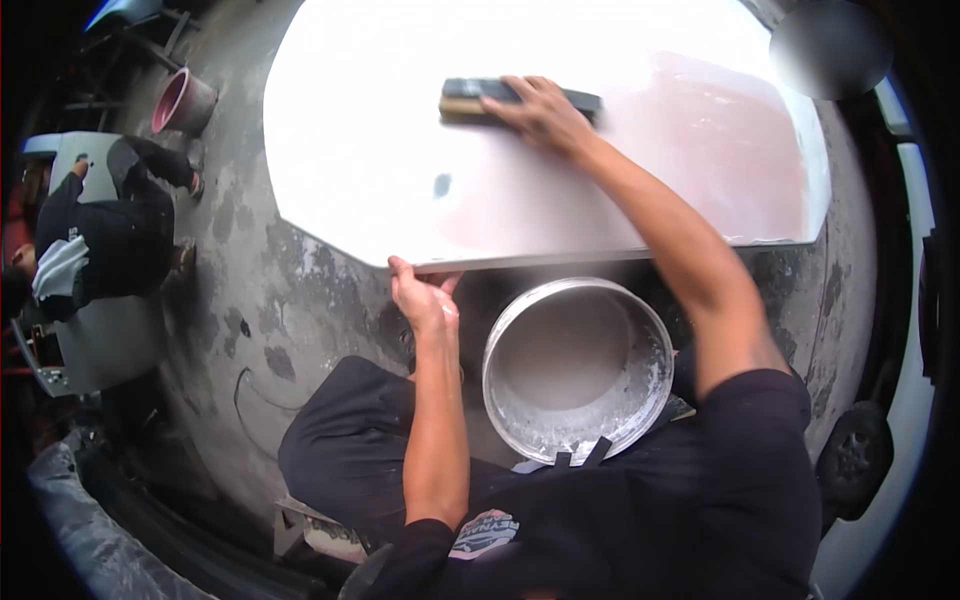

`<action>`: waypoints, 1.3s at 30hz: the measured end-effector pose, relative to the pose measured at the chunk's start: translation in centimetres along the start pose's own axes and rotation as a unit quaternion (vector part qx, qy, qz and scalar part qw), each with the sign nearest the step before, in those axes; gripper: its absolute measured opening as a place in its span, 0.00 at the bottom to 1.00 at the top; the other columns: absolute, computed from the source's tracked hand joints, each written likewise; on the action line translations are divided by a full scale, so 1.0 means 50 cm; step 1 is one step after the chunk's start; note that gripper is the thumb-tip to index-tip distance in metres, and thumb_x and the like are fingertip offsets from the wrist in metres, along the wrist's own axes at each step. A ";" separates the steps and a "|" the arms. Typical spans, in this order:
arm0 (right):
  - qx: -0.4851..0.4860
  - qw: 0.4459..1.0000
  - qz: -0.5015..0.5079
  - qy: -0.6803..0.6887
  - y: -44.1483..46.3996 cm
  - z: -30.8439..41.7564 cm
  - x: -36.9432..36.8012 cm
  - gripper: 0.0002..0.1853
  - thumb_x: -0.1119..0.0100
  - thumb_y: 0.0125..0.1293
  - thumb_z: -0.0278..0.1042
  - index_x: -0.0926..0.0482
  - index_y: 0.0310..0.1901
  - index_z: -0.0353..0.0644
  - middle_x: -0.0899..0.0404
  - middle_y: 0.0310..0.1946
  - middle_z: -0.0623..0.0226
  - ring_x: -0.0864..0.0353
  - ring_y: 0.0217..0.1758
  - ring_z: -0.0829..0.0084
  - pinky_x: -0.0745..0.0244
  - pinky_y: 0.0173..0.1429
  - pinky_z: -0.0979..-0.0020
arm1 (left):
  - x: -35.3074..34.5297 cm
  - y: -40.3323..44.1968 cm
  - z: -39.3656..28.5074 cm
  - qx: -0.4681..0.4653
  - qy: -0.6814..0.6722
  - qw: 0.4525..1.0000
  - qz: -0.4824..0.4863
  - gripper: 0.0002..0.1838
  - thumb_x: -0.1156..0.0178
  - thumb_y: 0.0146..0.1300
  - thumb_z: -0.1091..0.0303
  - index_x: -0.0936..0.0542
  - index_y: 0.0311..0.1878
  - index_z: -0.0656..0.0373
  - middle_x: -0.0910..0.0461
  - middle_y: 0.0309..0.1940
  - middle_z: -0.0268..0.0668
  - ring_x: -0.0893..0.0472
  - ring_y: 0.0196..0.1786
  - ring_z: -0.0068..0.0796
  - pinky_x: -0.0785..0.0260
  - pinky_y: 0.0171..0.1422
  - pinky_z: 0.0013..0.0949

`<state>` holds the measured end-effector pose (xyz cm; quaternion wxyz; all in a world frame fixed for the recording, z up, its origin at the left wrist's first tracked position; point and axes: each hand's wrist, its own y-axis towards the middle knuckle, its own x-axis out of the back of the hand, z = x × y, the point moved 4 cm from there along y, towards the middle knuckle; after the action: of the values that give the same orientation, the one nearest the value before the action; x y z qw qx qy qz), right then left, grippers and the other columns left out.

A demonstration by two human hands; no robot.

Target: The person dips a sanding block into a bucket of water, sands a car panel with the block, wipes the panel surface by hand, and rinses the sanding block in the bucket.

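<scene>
A large white panel [360, 130] with pinkish patches spans the top of the view. On its surface lies a long dark block with a tan lower layer [465, 103]; my right hand [545, 115] is wrapped over its top, slightly blurred. My left hand [428, 298] grips the panel's near edge, fingers partly hidden beneath it. Between my legs, just below the panel edge, stands a round white bucket [575, 370] holding cloudy greyish liquid, its inner wall spattered.
At the left, a person in dark clothes [110, 235] is beside a pale vehicle door [110, 345]. A reddish bucket [185, 102] stands on the stained concrete floor [235, 200]. A white vehicle body with a wheel [855, 460] is at the right.
</scene>
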<state>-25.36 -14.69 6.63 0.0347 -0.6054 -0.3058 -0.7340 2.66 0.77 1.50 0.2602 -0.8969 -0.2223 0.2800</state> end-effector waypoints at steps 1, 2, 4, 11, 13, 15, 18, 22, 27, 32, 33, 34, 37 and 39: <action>-0.076 0.997 0.014 0.001 0.042 -0.018 -0.013 0.35 0.43 0.63 0.21 0.21 0.73 0.56 0.25 0.67 0.47 0.24 0.65 0.46 0.30 0.75 0.49 | -0.012 -0.001 0.000 -0.001 -0.003 1.000 0.009 0.29 0.60 0.86 0.44 0.35 0.73 0.59 0.28 0.67 0.52 0.20 0.64 0.53 0.18 0.60 0.67; -0.099 0.995 0.032 0.003 0.042 -0.016 0.001 0.35 0.42 0.63 0.20 0.20 0.73 0.58 0.27 0.71 0.46 0.26 0.70 0.46 0.31 0.78 0.50 | -0.011 0.000 -0.004 -0.001 -0.004 1.000 0.014 0.29 0.60 0.87 0.44 0.35 0.73 0.59 0.28 0.67 0.52 0.20 0.64 0.54 0.18 0.60 0.68; -0.077 0.995 0.042 0.046 -0.031 0.025 0.032 0.34 0.41 0.62 0.19 0.17 0.70 0.58 0.29 0.75 0.46 0.29 0.75 0.46 0.33 0.82 0.51 | 0.007 0.000 -0.002 0.001 -0.006 1.000 0.016 0.29 0.60 0.87 0.45 0.35 0.72 0.61 0.27 0.67 0.53 0.21 0.64 0.55 0.19 0.61 0.69; 0.069 0.982 0.084 0.156 -0.350 0.061 0.213 0.35 0.31 0.55 0.20 0.15 0.66 0.58 0.29 0.75 0.52 0.26 0.70 0.46 0.29 0.73 0.39 | 0.014 0.012 0.013 -0.006 0.001 1.000 -0.007 0.29 0.59 0.86 0.44 0.33 0.70 0.61 0.26 0.64 0.53 0.18 0.60 0.54 0.15 0.57 0.65; 0.073 0.986 0.027 0.149 -0.223 -0.059 0.104 0.34 0.33 0.59 0.20 0.17 0.69 0.58 0.29 0.75 0.49 0.25 0.70 0.43 0.28 0.76 0.46 | 0.002 0.005 -0.002 -0.014 0.002 1.000 0.011 0.28 0.58 0.86 0.45 0.34 0.71 0.61 0.25 0.62 0.52 0.16 0.56 0.50 0.14 0.53 0.64; -0.083 0.995 0.028 0.042 -0.076 -0.122 0.075 0.33 0.41 0.64 0.18 0.18 0.70 0.55 0.29 0.73 0.45 0.28 0.72 0.43 0.33 0.80 0.50 | 0.011 0.006 0.003 -0.017 0.007 1.000 0.012 0.29 0.58 0.86 0.45 0.35 0.72 0.61 0.25 0.63 0.53 0.16 0.57 0.51 0.14 0.54 0.65; -0.108 0.994 0.020 0.008 -0.083 -0.138 0.065 0.36 0.43 0.61 0.16 0.19 0.72 0.55 0.29 0.73 0.44 0.28 0.72 0.45 0.33 0.79 0.51 | 0.011 0.011 0.000 -0.004 0.008 1.000 0.023 0.29 0.59 0.87 0.45 0.35 0.72 0.62 0.26 0.64 0.55 0.17 0.59 0.53 0.14 0.55 0.65; 0.008 0.996 0.027 0.087 -0.366 0.030 0.204 0.38 0.40 0.56 0.16 0.19 0.71 0.56 0.29 0.74 0.45 0.27 0.70 0.43 0.31 0.77 0.46 | 0.006 0.002 0.006 -0.004 -0.002 1.000 -0.010 0.29 0.59 0.87 0.45 0.35 0.72 0.63 0.25 0.64 0.54 0.18 0.61 0.53 0.14 0.55 0.64; 0.077 0.992 0.021 0.098 -0.357 -0.063 0.170 0.38 0.32 0.55 0.20 0.19 0.70 0.58 0.31 0.77 0.47 0.26 0.70 0.39 0.32 0.76 0.42 | 0.020 0.020 0.015 -0.009 0.003 1.000 0.003 0.30 0.58 0.86 0.44 0.34 0.72 0.62 0.24 0.63 0.53 0.17 0.60 0.52 0.14 0.53 0.62; -0.151 0.988 0.016 0.011 -0.025 -0.257 0.075 0.33 0.41 0.67 0.22 0.22 0.74 0.59 0.27 0.71 0.49 0.25 0.68 0.43 0.33 0.79 0.45 | 0.027 0.030 -0.001 -0.017 0.071 0.996 0.053 0.32 0.56 0.85 0.42 0.30 0.67 0.66 0.20 0.54 0.53 0.14 0.53 0.53 0.13 0.51 0.59; -0.204 0.976 0.074 -0.008 -0.001 -0.250 0.091 0.31 0.43 0.70 0.23 0.22 0.74 0.59 0.25 0.67 0.50 0.23 0.65 0.45 0.31 0.77 0.47 | 0.050 0.020 -0.007 0.022 0.121 0.991 0.060 0.32 0.55 0.85 0.42 0.28 0.64 0.68 0.18 0.51 0.54 0.14 0.50 0.53 0.13 0.51 0.58; -0.256 0.957 0.138 -0.026 -0.003 -0.241 0.093 0.29 0.46 0.73 0.25 0.22 0.74 0.59 0.23 0.63 0.51 0.22 0.62 0.46 0.29 0.76 0.50 | 0.048 0.003 -0.019 0.010 0.136 0.990 0.033 0.29 0.51 0.84 0.43 0.23 0.51 0.68 0.16 0.35 0.48 0.13 0.35 0.46 0.12 0.40 0.50; -0.172 0.983 0.015 -0.063 -0.058 -0.195 0.173 0.27 0.46 0.74 0.24 0.21 0.72 0.56 0.22 0.57 0.51 0.20 0.58 0.49 0.24 0.70 0.54 | 0.056 -0.044 -0.010 0.010 0.319 0.947 0.032 0.25 0.45 0.83 0.47 0.23 0.38 0.63 0.20 0.24 0.41 0.17 0.22 0.35 0.18 0.26 0.39; -0.094 0.995 0.015 -0.020 -0.139 -0.141 0.290 0.24 0.43 0.75 0.26 0.19 0.71 0.51 0.21 0.56 0.50 0.19 0.57 0.50 0.22 0.66 0.55 | 0.019 -0.109 -0.023 -0.207 0.422 0.881 0.050 0.22 0.40 0.80 0.55 0.24 0.30 0.60 0.21 0.19 0.37 0.20 0.19 0.35 0.25 0.23 0.37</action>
<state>-38.24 -7.89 16.43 -0.0172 -0.6254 -0.2268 -0.7464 2.70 5.09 5.18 0.1233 -0.9735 -0.0995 -0.1650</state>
